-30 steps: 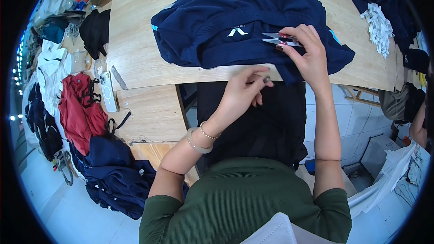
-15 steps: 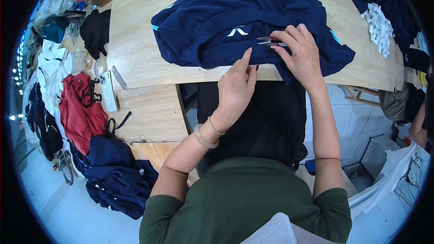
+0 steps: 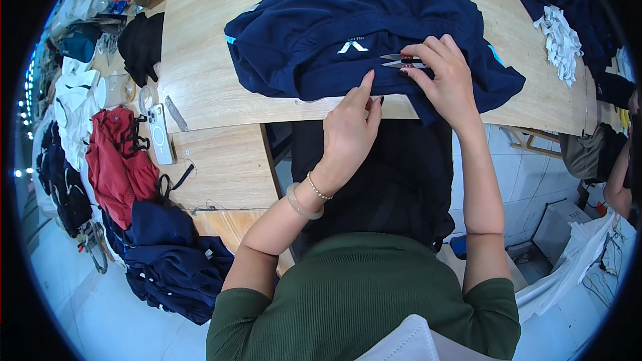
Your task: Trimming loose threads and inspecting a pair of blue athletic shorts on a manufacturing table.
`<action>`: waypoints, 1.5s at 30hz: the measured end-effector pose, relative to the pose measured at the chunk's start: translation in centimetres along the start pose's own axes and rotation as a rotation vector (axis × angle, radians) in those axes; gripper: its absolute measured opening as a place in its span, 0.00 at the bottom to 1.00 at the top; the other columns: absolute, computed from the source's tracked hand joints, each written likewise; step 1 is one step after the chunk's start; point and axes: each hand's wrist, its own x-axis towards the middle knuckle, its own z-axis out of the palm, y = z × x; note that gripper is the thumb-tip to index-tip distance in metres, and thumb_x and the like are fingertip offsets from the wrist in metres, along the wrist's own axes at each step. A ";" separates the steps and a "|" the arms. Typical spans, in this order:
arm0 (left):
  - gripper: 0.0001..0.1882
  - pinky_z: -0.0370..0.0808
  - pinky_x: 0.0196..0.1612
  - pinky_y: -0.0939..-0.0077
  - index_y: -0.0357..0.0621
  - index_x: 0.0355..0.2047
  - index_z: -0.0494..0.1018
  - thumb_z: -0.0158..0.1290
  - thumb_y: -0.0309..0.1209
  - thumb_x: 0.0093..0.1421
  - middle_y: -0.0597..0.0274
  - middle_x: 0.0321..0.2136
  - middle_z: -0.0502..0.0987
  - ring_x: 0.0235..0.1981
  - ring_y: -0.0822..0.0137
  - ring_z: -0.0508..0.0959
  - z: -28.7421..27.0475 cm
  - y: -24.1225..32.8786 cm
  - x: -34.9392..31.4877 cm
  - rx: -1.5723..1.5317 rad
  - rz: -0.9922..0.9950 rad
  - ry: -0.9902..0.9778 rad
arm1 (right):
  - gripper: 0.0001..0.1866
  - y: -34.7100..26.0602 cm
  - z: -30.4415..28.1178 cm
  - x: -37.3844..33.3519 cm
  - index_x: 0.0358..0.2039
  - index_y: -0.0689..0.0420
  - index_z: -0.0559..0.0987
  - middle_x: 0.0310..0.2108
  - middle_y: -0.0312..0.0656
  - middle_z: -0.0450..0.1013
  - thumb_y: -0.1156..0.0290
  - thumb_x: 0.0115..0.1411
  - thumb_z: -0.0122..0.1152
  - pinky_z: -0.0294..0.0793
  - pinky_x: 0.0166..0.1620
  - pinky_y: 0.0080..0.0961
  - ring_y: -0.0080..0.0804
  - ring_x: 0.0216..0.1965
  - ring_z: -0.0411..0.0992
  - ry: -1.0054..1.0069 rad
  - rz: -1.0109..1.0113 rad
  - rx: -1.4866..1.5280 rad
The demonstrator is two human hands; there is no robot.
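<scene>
A bunched navy garment [image 3: 321, 27] with a white chevron mark lies across the table. My left hand [image 3: 349, 127] is closed on its near edge, the index finger laid over the cloth and the other fingers partly hidden below. In my right hand [image 3: 447, 83] is a pair of thread snips [image 3: 401, 61], the blades pointing left, apart from each other and just above the fabric. The garment's right part passes beneath that hand.
The wooden table [image 3: 200, 73] carries a pale phone [image 3: 159, 135] at left. Red cloth [image 3: 120, 160] and dark blue clothes [image 3: 177, 261] are heaped on the left. White scraps [image 3: 560, 43] lie at far right. Another person's arm [image 3: 618, 190] shows at the right edge.
The snips' blades have spread a little wider apart. Both hands and the garment stay almost in place.
</scene>
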 end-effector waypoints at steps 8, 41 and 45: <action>0.22 0.73 0.30 0.74 0.42 0.57 0.72 0.56 0.25 0.62 0.58 0.27 0.73 0.22 0.66 0.73 -0.1 0.3 0.1 0.040 0.025 -0.020 | 0.12 0.9 1.1 -0.4 0.42 0.58 0.81 0.33 0.34 0.75 0.76 0.56 0.67 0.71 0.43 0.20 0.23 0.36 0.71 0.040 0.379 0.727; 0.07 0.77 0.37 0.66 0.34 0.34 0.73 0.57 0.17 0.53 0.53 0.31 0.77 0.32 0.55 0.78 0.6 -2.1 5.4 0.082 0.537 0.276 | 0.11 -1.2 -0.2 0.3 0.29 0.56 0.78 0.29 0.35 0.69 0.71 0.46 0.71 0.73 0.35 0.27 0.33 0.35 0.69 0.063 -0.147 -0.120; 0.07 0.77 0.37 0.66 0.34 0.34 0.74 0.57 0.18 0.54 0.52 0.31 0.77 0.32 0.54 0.78 0.4 -2.1 5.4 0.059 0.512 0.272 | 0.10 -1.0 -0.1 0.4 0.30 0.56 0.79 0.28 0.36 0.69 0.72 0.47 0.71 0.73 0.34 0.28 0.34 0.34 0.68 0.071 -0.159 -0.094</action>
